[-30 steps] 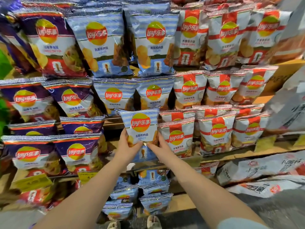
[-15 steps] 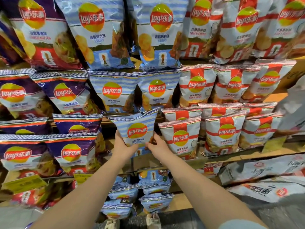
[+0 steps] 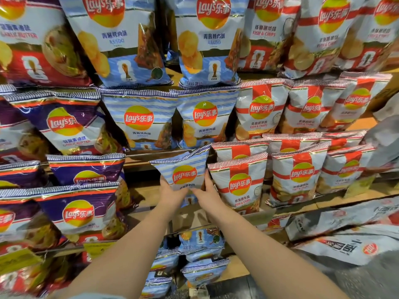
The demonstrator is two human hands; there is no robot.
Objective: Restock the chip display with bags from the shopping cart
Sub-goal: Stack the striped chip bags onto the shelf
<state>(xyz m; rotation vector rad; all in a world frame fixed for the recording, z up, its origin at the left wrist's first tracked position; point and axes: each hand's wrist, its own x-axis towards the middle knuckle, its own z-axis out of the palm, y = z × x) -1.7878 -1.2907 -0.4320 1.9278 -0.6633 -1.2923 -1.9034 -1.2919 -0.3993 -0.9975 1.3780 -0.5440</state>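
A small blue-striped chip bag [image 3: 183,169] stands tilted in the gap on the middle wooden shelf [image 3: 149,192], between the purple bags and the red-and-white bags. My left hand [image 3: 171,194] grips its lower left edge. My right hand [image 3: 207,194] grips its lower right edge, fingers running up the bag's side. Both arms reach forward from the bottom of the view. The bag's lower part is hidden behind my hands. The shopping cart is out of view.
Purple bags [image 3: 79,210] fill the left of the display, blue bags [image 3: 140,119] the middle and red-and-white bags [image 3: 239,182] the right. More blue bags [image 3: 200,242] sit on the lower shelf. Grey-white packages [image 3: 345,221] lie at right.
Both hands have pushed the blue bag further back into the shelf gap. The camera has come closer to the display.
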